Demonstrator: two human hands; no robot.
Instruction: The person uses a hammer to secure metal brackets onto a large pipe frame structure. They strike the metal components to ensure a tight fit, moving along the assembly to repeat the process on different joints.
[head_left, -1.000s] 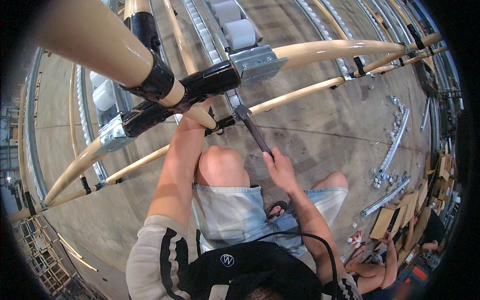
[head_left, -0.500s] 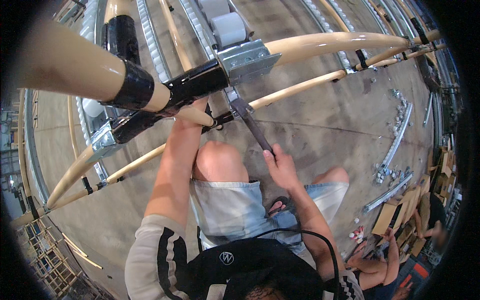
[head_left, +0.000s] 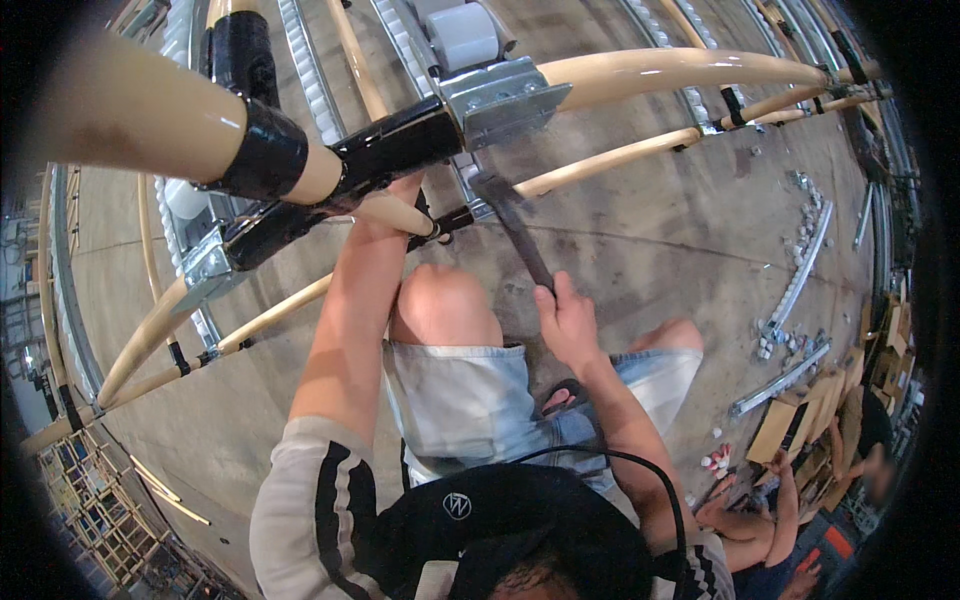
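Observation:
My right hand (head_left: 571, 322) is closed around the dark handle of a hammer (head_left: 522, 240). Its head is by a metal roller rail (head_left: 463, 168) and the black joint (head_left: 455, 218) of a lower cream-coloured pipe; whether they touch I cannot tell. My left forearm (head_left: 352, 310) reaches up under the frame. Only a little of my left hand (head_left: 407, 187) shows behind a thick black pipe connector (head_left: 400, 137), and its fingers are hidden. A silver bracket (head_left: 505, 100) is fixed at the end of that connector.
A large cream pipe (head_left: 140, 115) slants close across the upper left. Curved pipes (head_left: 680, 70) and roller rails run beyond. Loose rail pieces (head_left: 800, 260) and small parts lie on the floor at right. Near open cardboard boxes (head_left: 778, 425), another person's arm (head_left: 785, 510) is visible.
The pipe frame sits slightly higher in the picture. My right hand and the hammer have shifted up a little with it; both arms keep nearly the same pose.

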